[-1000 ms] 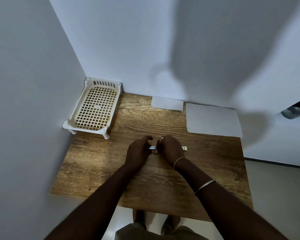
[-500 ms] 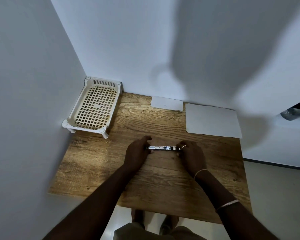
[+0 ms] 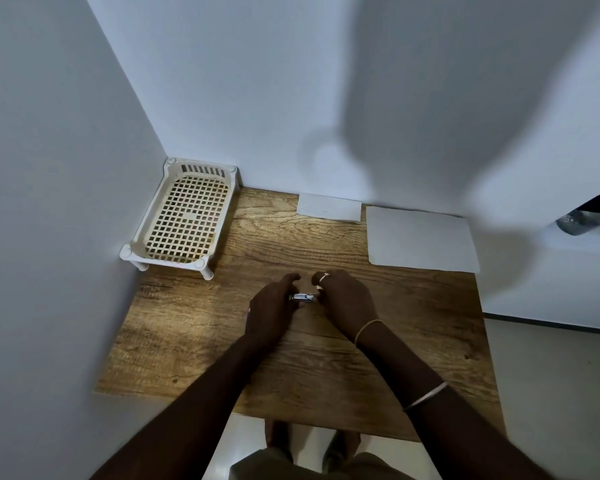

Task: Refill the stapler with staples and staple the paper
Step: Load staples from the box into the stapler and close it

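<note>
A small metal stapler [image 3: 302, 297] lies at the middle of the wooden table [image 3: 187, 341]; only a short silver piece shows between my hands. My left hand [image 3: 271, 308] grips its left end with curled fingers. My right hand [image 3: 349, 299] is curled at its right end, fingertips on the metal and hiding that end. A large white sheet of paper [image 3: 420, 242] lies flat at the back right. A smaller white paper [image 3: 328, 207] lies beside it against the wall. No staples are visible.
A cream plastic mesh basket [image 3: 184, 216] on short legs stands in the back left corner. White walls close the left and far sides. The table's front edge is near my body, with floor to the right.
Half a second ago my right hand was farther right with a long metal strip of the stapler showing. It has moved back left against my left hand, and only a short piece shows.
</note>
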A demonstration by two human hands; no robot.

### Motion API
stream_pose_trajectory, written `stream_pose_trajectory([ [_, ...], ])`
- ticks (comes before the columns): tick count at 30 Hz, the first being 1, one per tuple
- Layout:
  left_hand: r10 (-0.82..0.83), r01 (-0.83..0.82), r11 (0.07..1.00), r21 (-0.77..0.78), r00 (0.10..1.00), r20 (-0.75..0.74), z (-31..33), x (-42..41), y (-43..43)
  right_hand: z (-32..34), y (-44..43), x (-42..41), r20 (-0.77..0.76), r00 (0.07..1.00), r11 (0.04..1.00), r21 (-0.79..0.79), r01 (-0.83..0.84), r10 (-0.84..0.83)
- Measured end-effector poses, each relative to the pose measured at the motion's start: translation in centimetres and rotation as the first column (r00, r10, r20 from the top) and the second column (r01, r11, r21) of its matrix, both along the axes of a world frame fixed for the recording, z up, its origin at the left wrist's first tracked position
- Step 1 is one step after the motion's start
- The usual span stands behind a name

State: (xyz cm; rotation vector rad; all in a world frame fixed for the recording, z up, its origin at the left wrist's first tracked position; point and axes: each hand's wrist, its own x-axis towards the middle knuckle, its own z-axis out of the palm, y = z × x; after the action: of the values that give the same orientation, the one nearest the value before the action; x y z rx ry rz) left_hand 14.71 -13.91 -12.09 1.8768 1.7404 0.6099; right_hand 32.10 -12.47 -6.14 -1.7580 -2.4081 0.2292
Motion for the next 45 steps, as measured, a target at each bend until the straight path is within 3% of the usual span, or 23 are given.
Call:
stream_pose_trajectory([
  [11, -0.001, 0.001, 1.000, 0.015, 1.000, -0.006, 0.0, 0.0, -0.3, -2.8, -0.3, -1.1, -0.006, 0.998, 0.992, -0.111, -0.060, 0.060],
  [16, -0.113, 0.116, 0.993, -0.037, 0.991, 0.064, 0.3, -0.1, -0.8, -2.8, -0.3, -1.0, -0.039, 0.996, 0.984, -0.155, -0.083, 0.078],
  [23, -0.166, 0.166, 0.986, 0.013, 0.986, 0.006, 0.6, 0.3, -2.2, -3.2, -1.6, 0.0, 0.023, 0.989, 0.981, -0.127, -0.145, 0.149],
  [28, -0.191, 0.194, 0.981, -0.027, 0.977, 0.090, 1.0, 0.8, -2.7, -3.5, -2.8, 0.3, 0.048, 0.994, 0.989, -0.120, -0.091, 0.098],
  [34, -0.186, 0.198, 0.978, -0.072, 0.972, 0.147, 1.3, 1.1, -2.4, -3.3, -3.4, 1.1, -0.030, 0.998, 0.989, -0.130, -0.066, 0.063],
  [40, -0.193, 0.201, 0.978, -0.055, 0.973, 0.123, 1.2, 2.7, -2.9, -3.4, -4.1, 2.3, -0.123, 0.991, 0.992, -0.119, 0.033, -0.048],
  [45, -0.231, 0.234, 0.972, -0.028, 0.969, 0.082, 1.3, 3.7, -2.4, -3.4, -4.0, 3.1, -0.106, 0.992, 0.991, -0.124, 0.058, -0.072],
])
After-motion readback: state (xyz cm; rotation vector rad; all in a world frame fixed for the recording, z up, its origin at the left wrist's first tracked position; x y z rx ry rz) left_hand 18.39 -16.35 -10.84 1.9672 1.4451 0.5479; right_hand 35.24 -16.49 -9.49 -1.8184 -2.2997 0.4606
